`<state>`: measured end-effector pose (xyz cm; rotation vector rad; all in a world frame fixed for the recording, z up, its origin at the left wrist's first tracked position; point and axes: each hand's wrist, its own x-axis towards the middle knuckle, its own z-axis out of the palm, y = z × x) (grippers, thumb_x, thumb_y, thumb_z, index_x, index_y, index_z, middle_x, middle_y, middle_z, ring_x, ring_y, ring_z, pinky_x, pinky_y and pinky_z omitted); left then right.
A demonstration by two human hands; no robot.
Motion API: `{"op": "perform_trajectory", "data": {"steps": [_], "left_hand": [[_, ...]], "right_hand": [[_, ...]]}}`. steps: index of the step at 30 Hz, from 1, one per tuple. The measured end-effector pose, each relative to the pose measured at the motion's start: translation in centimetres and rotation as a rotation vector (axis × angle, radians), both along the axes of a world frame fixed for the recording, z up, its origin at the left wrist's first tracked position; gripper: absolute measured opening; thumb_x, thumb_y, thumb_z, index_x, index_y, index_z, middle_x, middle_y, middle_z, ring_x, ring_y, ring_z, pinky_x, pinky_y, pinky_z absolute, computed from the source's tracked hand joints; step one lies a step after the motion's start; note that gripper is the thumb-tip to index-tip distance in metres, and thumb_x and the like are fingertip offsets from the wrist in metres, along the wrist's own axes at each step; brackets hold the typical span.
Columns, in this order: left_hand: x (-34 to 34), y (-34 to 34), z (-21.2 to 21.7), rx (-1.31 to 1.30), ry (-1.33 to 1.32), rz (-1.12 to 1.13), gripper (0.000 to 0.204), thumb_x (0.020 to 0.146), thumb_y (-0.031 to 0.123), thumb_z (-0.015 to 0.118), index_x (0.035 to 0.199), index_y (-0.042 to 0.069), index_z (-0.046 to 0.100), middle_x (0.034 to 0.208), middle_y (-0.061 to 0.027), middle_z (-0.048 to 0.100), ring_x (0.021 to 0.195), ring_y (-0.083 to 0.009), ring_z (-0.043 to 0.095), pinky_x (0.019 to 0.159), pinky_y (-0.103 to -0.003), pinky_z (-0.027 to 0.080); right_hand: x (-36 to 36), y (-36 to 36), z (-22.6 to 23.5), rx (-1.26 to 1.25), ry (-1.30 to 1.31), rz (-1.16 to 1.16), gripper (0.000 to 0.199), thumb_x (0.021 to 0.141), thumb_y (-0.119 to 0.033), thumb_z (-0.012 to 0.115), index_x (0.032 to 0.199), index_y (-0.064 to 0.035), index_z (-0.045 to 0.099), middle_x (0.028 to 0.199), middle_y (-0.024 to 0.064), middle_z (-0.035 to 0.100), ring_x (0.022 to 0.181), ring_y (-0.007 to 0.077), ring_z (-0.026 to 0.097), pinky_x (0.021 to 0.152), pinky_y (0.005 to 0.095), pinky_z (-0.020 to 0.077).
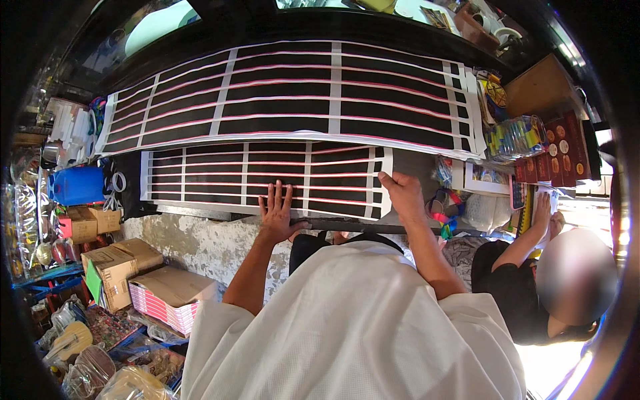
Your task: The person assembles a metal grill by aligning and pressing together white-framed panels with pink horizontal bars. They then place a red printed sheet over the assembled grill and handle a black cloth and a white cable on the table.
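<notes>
A long printed sheet (pixel 213 179), black with white and red stripes, lies across the near part of the bench. My left hand (pixel 275 212) rests flat on its near edge with fingers spread. At the sheet's right end, my right hand (pixel 402 195) pinches the white margin between thumb and fingers. Just beyond lies a bigger stack of similar striped sheets (pixel 280 90), its layered white edges showing along the near side.
To the left are a blue container (pixel 77 185), cardboard boxes (pixel 120 267) and a box of pink-edged stacked goods (pixel 170 300). Packs of colourful pens (pixel 517 139) sit at the right. A person in black (pixel 507 273) works close by on my right.
</notes>
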<state>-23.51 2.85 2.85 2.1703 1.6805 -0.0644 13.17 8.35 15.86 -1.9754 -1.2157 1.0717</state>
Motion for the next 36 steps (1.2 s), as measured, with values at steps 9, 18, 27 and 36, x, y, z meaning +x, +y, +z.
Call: {"op": "perform_trajectory", "data": {"steps": [9, 18, 27, 36], "left_hand": [[0.2, 1.4, 0.2, -0.052, 0.029, 0.012, 0.139, 0.080, 0.079, 0.082, 0.179, 0.014, 0.008, 0.185, -0.0234, -0.002, 0.170, -0.0466, -0.004, 0.129, -0.076, 0.003], [0.0, 1.1, 0.0, -0.024, 0.011, 0.012, 0.138, 0.081, 0.079, 0.081, 0.179, 0.014, 0.009, 0.185, -0.0226, -0.001, 0.170, -0.0463, -0.003, 0.130, -0.075, 0.004], [0.0, 0.9, -0.5, 0.039, 0.007, 0.020, 0.137, 0.077, 0.077, 0.084, 0.178, 0.014, 0.017, 0.185, -0.0230, 0.008, 0.170, -0.0463, 0.004, 0.129, -0.076, 0.008], [1.2, 2.5, 0.9, 0.085, -0.063, 0.109, 0.115, 0.094, 0.070, 0.075, 0.178, 0.018, 0.017, 0.184, -0.0225, 0.009, 0.170, -0.0469, 0.007, 0.128, -0.077, 0.008]], "right_hand": [[0.9, 2.0, 0.6, -0.019, 0.023, -0.009, 0.044, 0.100, -0.035, 0.082, 0.074, -0.0001, 0.073, 0.062, -0.0049, 0.045, 0.064, 0.0089, 0.038, 0.057, 0.0344, 0.0324], [0.7, 1.2, 0.5, -0.022, 0.075, -0.064, 0.035, 0.098, -0.031, 0.084, 0.086, 0.0012, 0.080, 0.066, -0.0053, 0.050, 0.066, 0.0088, 0.041, 0.059, 0.0333, 0.0355], [4.2, 1.5, -5.3, -0.135, 0.323, -0.095, 0.028, 0.100, -0.031, 0.082, 0.089, -0.0053, 0.075, 0.072, -0.0003, 0.062, 0.066, 0.0108, 0.054, 0.061, 0.0330, 0.0440], [6.7, 6.2, -14.2, -0.043, 0.392, -0.178, 0.023, 0.099, -0.026, 0.081, 0.116, -0.0103, 0.076, 0.099, 0.0044, 0.077, 0.092, 0.0166, 0.071, 0.084, 0.0360, 0.0559]]}}
